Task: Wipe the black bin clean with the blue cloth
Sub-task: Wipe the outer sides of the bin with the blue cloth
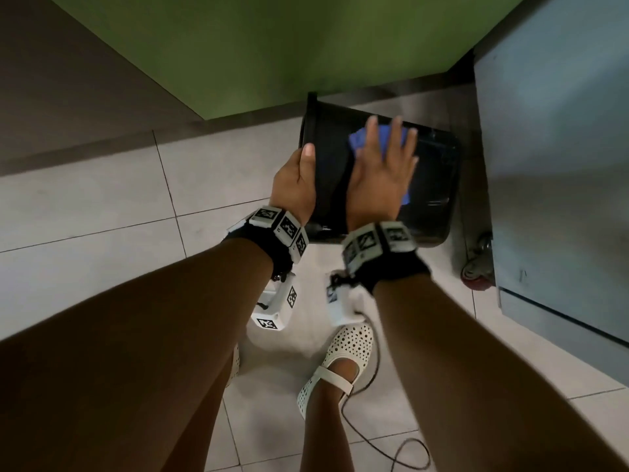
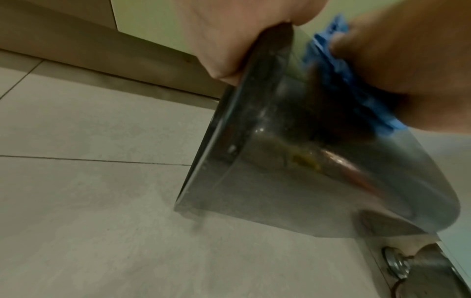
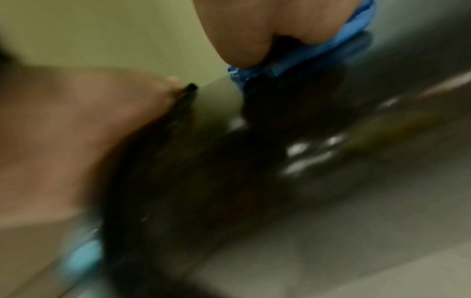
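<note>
The black bin (image 1: pixel 432 185) lies tipped on its side above the tiled floor, its rim to the left. My left hand (image 1: pixel 296 178) grips that rim, thumb on top. My right hand (image 1: pixel 381 161) lies flat with straight fingers and presses the blue cloth (image 1: pixel 360 139) against the bin's upturned side wall. In the left wrist view the bin (image 2: pixel 293 171) shows a glossy, smeared wall, with the cloth (image 2: pixel 331 66) under my right hand (image 2: pixel 407 60). The right wrist view is blurred; the cloth (image 3: pixel 331 46) shows under my palm on the bin (image 3: pixel 254 161).
A grey cabinet (image 1: pixel 551 165) on castor wheels (image 1: pixel 476 274) stands close on the bin's right. A green panel (image 1: pixel 272 46) rises behind it. My feet in white perforated shoes (image 1: pixel 343 356) stand on the tiles, with a thin cable (image 1: pixel 391 447) beside them.
</note>
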The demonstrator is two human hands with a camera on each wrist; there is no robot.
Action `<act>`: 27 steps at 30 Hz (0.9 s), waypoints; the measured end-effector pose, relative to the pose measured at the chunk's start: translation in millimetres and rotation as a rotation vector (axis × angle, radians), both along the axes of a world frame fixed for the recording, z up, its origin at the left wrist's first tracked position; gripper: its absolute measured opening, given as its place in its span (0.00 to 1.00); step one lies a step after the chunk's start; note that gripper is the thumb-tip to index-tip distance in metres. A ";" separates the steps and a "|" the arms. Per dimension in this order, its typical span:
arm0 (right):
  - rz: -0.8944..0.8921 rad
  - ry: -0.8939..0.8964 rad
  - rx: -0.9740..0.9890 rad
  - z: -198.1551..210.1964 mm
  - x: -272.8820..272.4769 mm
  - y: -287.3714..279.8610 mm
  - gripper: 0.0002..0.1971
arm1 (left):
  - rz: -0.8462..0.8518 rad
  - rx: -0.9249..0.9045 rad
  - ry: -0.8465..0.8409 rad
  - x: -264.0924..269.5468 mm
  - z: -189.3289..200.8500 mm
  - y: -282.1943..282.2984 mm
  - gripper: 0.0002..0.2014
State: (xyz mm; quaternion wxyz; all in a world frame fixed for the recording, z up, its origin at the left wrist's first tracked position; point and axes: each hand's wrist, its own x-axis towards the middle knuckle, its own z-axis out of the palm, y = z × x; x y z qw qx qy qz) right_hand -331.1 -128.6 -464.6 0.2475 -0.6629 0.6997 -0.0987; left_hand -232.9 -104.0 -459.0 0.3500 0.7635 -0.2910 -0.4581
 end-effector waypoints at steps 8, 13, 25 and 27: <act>-0.547 0.020 0.098 -14.0 -93.4 -9.1 0.24 | 0.014 0.021 0.026 -2.8 0.9 0.5 0.21; -0.167 0.100 -0.110 -14.3 -31.9 62.1 0.23 | 0.030 0.024 0.017 -3.1 2.1 -3.7 0.22; -0.314 0.070 0.041 -9.6 -76.2 9.9 0.24 | 0.017 0.065 0.104 -3.0 6.8 2.5 0.23; -0.534 0.019 0.115 -9.3 -87.2 -11.0 0.24 | 0.033 0.053 0.108 -2.9 7.5 1.2 0.23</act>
